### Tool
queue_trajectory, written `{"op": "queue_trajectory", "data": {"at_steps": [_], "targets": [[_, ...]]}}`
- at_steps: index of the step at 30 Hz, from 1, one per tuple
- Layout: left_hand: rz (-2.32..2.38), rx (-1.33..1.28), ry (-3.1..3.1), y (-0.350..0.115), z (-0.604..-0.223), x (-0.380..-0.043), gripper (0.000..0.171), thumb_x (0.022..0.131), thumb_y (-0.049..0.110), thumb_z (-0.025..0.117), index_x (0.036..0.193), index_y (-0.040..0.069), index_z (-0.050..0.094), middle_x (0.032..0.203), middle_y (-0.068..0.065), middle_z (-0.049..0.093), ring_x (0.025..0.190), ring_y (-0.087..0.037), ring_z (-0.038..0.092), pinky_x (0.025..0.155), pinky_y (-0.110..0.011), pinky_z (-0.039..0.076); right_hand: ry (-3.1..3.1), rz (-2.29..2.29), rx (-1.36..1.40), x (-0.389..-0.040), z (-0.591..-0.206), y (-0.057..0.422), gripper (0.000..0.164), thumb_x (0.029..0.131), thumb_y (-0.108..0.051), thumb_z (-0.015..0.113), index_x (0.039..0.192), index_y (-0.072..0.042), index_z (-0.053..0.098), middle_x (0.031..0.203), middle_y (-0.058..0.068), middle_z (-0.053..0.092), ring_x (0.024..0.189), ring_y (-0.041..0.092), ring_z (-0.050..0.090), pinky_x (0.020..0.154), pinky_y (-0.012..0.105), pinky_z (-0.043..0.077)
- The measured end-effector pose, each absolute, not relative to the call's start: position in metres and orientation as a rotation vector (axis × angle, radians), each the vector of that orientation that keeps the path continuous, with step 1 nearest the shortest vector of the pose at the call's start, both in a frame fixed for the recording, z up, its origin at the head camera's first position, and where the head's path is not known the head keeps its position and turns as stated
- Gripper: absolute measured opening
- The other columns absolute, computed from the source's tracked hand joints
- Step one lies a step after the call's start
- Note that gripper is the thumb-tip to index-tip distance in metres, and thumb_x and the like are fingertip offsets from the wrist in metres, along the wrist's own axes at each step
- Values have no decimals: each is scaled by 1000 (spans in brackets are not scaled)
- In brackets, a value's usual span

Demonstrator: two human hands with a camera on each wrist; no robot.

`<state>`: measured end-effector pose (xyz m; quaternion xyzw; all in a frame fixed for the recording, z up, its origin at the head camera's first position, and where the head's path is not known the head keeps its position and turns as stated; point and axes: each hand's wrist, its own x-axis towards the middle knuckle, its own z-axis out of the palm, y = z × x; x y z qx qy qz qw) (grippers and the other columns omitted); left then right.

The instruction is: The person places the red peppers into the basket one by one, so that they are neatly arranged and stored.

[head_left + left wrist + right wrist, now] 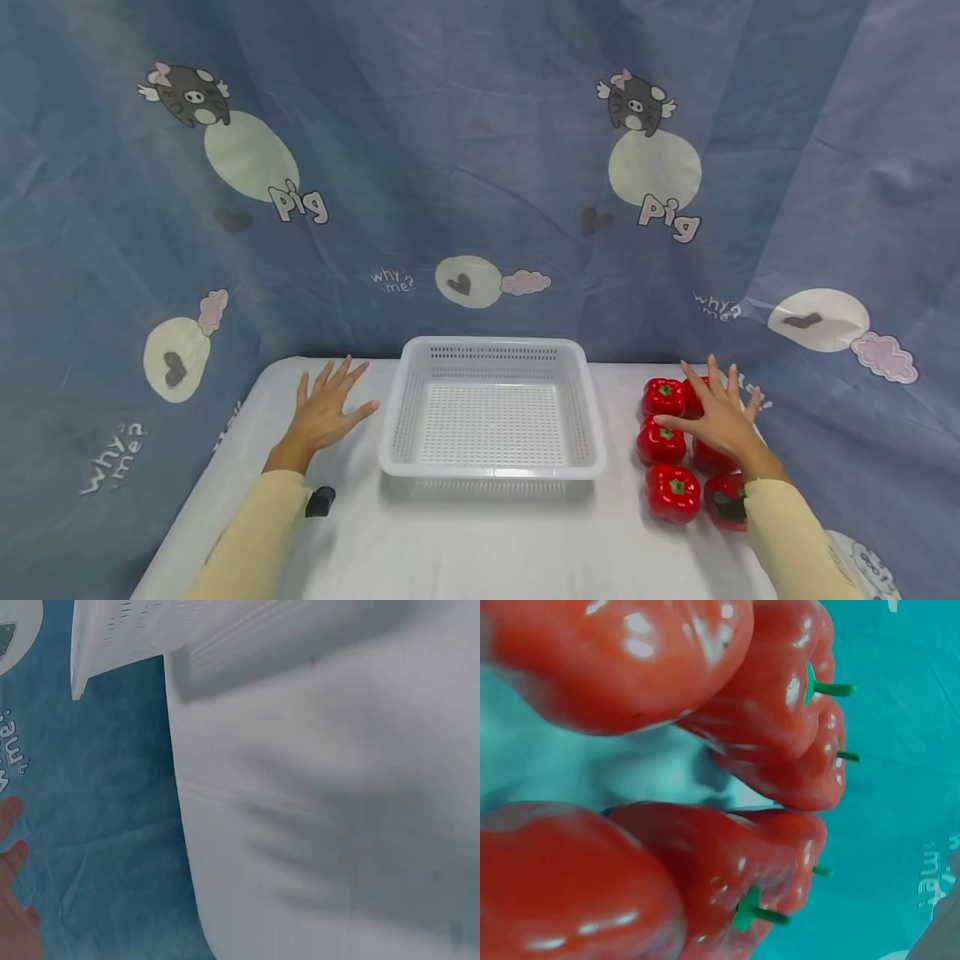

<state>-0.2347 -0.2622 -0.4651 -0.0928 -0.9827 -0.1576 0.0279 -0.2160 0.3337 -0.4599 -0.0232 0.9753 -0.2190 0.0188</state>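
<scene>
A white plastic basket [491, 477] with slotted walls stands at the middle back of the table; no contents show inside it. To its left, my left hand [326, 414] is held over the table with fingers spread, and its shadow falls on the white surface in the left wrist view. My right hand [722, 421] hovers with spread fingers above several red bell peppers [672, 493], holding nothing. The peppers stand in two columns right of the basket. In the right wrist view, green stems show on the peppers [712, 877]. Whether my right fingers touch any pepper I cannot tell.
The white table [480, 542] ends at a blue printed curtain [480, 167] hanging behind it and along both sides. A dark wrist-camera piece [320, 502] juts from the left sleeve. The basket's front rim overhangs its base.
</scene>
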Motion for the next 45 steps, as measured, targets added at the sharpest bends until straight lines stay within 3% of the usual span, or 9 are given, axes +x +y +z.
{"op": "queue_trajectory", "data": {"at_steps": [9, 18, 24, 28, 31, 38, 45], "targets": [[-603, -232, -3017, -258, -473, -229, 79, 90, 59, 51, 150, 12, 31, 155, -24, 20, 141, -47, 13, 110, -65, -7, 3031, -793, -65, -203, -460, 345, 114, 72, -61, 72, 155, -13, 9, 155, 28, -17, 136, 52, -24, 96, 71, -25], [-727, -155, -3005, -256, -484, -221, 78, 90, 51, 57, 150, 10, 30, 154, -25, 23, 140, -47, 17, 109, -66, -5, 3080, -926, -81, -185, -468, 357, 109, 74, -48, 77, 154, -10, 14, 156, 27, -8, 138, 54, -15, 101, 73, -15], [-879, -120, -2977, -250, -486, -224, 78, 89, 47, 60, 151, 11, 27, 154, -24, 23, 140, -45, 19, 109, -67, 6, 3046, -1078, -7, -165, -476, 364, 104, 75, -42, 79, 151, -3, 20, 156, 29, -5, 139, 52, -15, 100, 74, -13], [-1026, -43, -2975, -245, -486, -227, 80, 90, 48, 60, 153, 15, 24, 156, -22, 21, 140, -45, 17, 108, -69, 7, 3032, -1118, 47, -153, -481, 371, 100, 77, -40, 78, 151, -4, 22, 156, 28, -6, 139, 51, -15, 98, 77, -11], [-1152, 30, -2977, -243, -487, -227, 80, 90, 47, 61, 154, 18, 22, 157, -21, 19, 140, -46, 17, 107, -70, 11, 3004, -1141, 109, -145, -486, 376, 99, 79, -40, 76, 153, -6, 19, 157, 27, -7, 139, 51, -14, 95, 79, -9], [-1419, 121, -2893, -237, -494, -223, 78, 90, 42, 65, 153, 19, 24, 154, -22, 27, 136, -44, 29, 104, -64, 30, 2859, -1273, 300, -133, -494, 382, 100, 82, -37, 75, 155, -11, 10, 158, 24, -6, 140, 53, -6, 90, 81, 19], [-1597, 219, -2805, -231, -502, -221, 68, 94, 37, 61, 151, 18, 29, 150, -22, 34, 130, -42, 39, 104, -60, 34, 2770, -1421, 487, -122, -501, 378, 103, 83, -34, 75, 155, -12, 5, 158, 24, -2, 141, 51, -3, 95, 79, 15]]}}
